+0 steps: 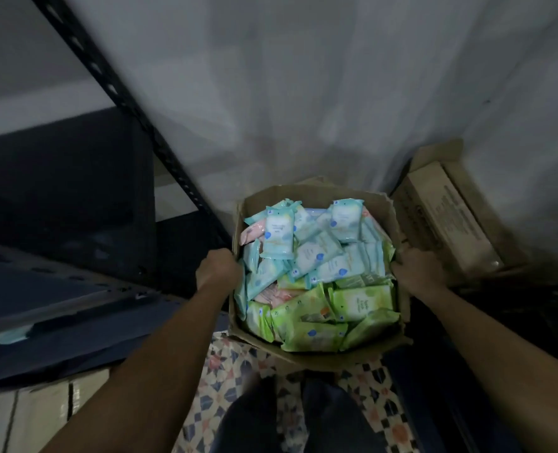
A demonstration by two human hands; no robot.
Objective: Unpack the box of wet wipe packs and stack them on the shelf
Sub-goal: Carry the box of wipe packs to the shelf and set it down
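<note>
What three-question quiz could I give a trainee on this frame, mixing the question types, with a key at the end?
1. True or false: both hands grip the rim of the cardboard box.
2. Which colour of wet wipe packs lies nearest the person? A) pink B) green C) blue
3. Fill in: the second carton stands to the ____ of the open box.

Key
1. True: the left hand holds the left edge, the right hand the right edge.
2. B: the green packs fill the near side; the blue packs lie farther off, with a few pink packs at the left.
3. right
</note>
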